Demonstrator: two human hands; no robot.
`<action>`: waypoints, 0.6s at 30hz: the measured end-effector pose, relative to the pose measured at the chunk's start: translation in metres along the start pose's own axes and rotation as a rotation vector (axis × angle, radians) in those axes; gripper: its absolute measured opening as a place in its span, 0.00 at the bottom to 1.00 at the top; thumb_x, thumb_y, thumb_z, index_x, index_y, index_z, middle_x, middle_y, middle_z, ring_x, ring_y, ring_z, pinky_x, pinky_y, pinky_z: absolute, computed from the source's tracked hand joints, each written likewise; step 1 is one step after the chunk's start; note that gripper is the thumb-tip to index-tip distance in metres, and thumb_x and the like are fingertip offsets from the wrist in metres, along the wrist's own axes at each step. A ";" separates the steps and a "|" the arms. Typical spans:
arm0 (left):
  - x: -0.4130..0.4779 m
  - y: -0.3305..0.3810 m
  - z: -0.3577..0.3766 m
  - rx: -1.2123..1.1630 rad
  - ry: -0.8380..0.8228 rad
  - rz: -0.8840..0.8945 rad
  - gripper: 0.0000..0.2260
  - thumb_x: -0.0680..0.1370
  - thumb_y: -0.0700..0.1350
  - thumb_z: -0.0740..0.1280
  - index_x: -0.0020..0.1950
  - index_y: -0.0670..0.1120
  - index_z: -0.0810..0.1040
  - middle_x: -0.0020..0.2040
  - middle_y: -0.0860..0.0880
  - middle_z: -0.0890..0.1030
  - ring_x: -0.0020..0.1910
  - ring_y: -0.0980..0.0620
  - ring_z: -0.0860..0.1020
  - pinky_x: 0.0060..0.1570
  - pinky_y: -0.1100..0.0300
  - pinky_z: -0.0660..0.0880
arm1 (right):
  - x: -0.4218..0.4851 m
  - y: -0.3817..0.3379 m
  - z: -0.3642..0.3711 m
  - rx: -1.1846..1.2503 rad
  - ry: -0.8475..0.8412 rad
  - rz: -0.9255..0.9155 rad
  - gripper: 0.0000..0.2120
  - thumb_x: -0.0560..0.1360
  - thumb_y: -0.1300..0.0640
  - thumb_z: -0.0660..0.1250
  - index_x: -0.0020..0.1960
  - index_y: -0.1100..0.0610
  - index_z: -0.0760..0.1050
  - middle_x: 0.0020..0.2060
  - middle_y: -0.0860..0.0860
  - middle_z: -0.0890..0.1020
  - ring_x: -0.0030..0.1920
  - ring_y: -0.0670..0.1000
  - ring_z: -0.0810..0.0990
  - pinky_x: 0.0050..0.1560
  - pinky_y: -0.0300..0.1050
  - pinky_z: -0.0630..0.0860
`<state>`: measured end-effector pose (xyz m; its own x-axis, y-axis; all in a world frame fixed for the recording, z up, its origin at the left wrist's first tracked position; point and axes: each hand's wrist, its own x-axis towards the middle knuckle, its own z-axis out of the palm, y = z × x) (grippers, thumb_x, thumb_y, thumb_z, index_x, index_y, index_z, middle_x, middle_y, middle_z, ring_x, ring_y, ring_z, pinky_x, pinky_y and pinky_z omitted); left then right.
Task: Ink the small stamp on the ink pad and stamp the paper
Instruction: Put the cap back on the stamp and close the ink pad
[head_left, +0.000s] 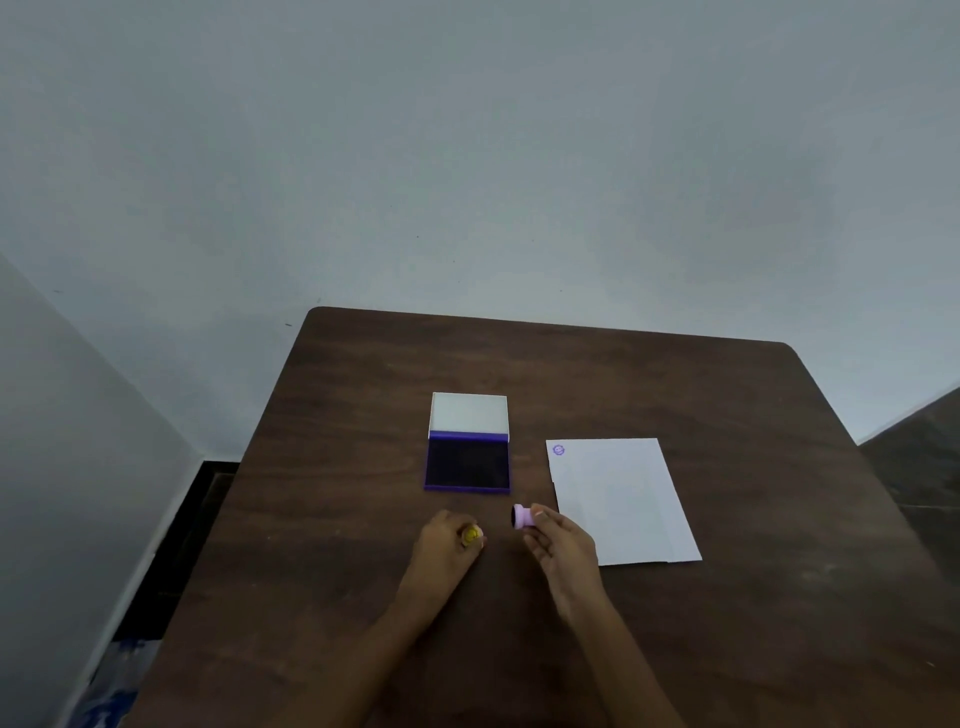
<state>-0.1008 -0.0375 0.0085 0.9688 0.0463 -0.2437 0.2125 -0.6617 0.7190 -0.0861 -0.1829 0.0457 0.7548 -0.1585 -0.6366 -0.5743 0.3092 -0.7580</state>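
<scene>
Purple mark (558, 449) on paper (623, 499) too small to read. Yellow item (471, 534) partly hidden by left hand (445, 540). Both forearms cut off at bottom edge.

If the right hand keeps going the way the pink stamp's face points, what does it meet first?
The right hand holds the pink stamp with its dark face turned left and a little away. Straight on, it would probably cross bare table just short of the open ink pad, though depth is unclear.
</scene>
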 end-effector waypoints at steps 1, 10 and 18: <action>0.000 0.003 -0.003 -0.178 0.022 -0.103 0.06 0.76 0.43 0.66 0.52 0.50 0.77 0.53 0.50 0.78 0.47 0.60 0.75 0.44 0.71 0.70 | 0.000 0.000 0.000 0.005 -0.003 0.004 0.05 0.73 0.63 0.66 0.48 0.61 0.78 0.40 0.53 0.81 0.44 0.51 0.80 0.47 0.43 0.77; -0.006 0.025 -0.026 -1.386 -0.231 -0.545 0.09 0.75 0.36 0.66 0.55 0.40 0.78 0.53 0.40 0.81 0.54 0.46 0.78 0.49 0.58 0.79 | -0.004 0.001 0.006 -0.074 -0.079 -0.054 0.06 0.73 0.62 0.66 0.49 0.60 0.77 0.41 0.52 0.81 0.43 0.49 0.80 0.34 0.32 0.78; -0.009 0.031 -0.029 -1.414 -0.204 -0.520 0.06 0.76 0.36 0.63 0.45 0.41 0.81 0.43 0.41 0.84 0.45 0.48 0.81 0.37 0.61 0.82 | -0.005 0.004 0.011 -0.168 -0.091 -0.179 0.04 0.73 0.60 0.66 0.47 0.57 0.78 0.42 0.52 0.81 0.45 0.51 0.81 0.44 0.39 0.79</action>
<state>-0.0992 -0.0365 0.0514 0.7413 -0.1387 -0.6567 0.5736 0.6390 0.5126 -0.0889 -0.1702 0.0476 0.8700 -0.1096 -0.4807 -0.4682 0.1223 -0.8751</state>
